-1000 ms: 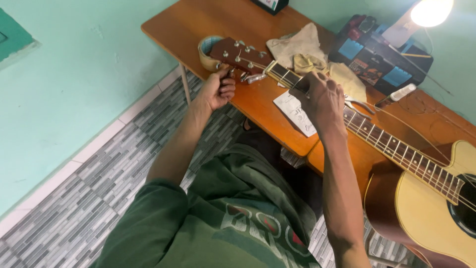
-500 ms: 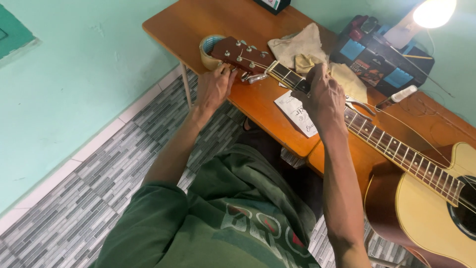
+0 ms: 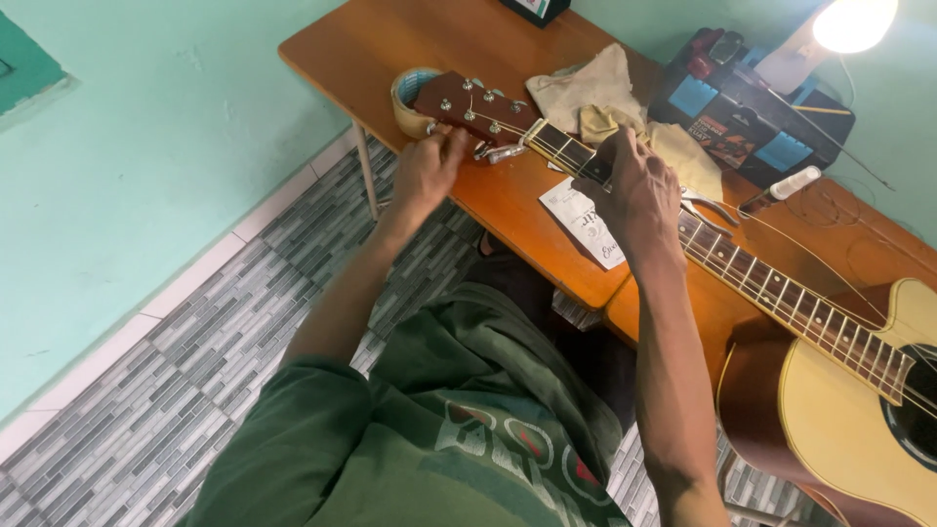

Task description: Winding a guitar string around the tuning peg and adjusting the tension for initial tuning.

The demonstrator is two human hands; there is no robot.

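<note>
A long orange-brown wooden table (image 3: pixel 390 59) fills the upper part of the view, and on it lies a pale-topped acoustic guitar with a dark brown neck (image 3: pixel 771 293), its body at the lower right and its reddish-brown headstock (image 3: pixel 468 105) pointing to the upper left. The headstock rests on a roll of beige tape (image 3: pixel 408 98) near the table edge. Behind the neck stands a black tool case with blue panels (image 3: pixel 752 102), and beside it lie crumpled beige cloths (image 3: pixel 586 88). A white paper packet (image 3: pixel 586 220) lies flat on the table under the neck, and silver pliers (image 3: pixel 708 207) are just beside the neck, partly hidden. The left hand (image 3: pixel 425 171) is at the lower edge of the headstock, its fingers curled narrow around a silver tuning peg (image 3: pixel 498 153). The right hand (image 3: pixel 634 185) lies over the neck near the nut, fingers bent down and pressing on the strings; I cannot tell if it pinches one string.
</note>
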